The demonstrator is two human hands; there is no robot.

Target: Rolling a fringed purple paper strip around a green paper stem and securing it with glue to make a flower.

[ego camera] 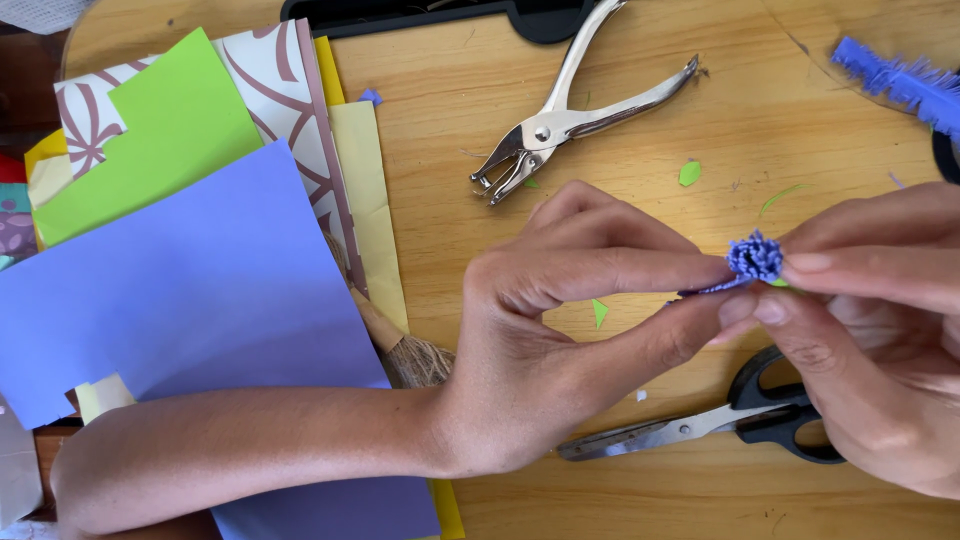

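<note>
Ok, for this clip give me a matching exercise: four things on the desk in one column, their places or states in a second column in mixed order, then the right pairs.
Things:
1. Purple paper flower
2. Hole punch
3. Scissors
4. Big purple sheet

Places or states:
A. Lies on the table's near side, below the hands, blades shut
B. Pinched between the fingers of the left hand and right hand
C. Lies on top of the paper pile at the left
D. Lies on the bare wood beyond the hands

Pairs: 1-B, 2-D, 3-A, 4-C
</note>
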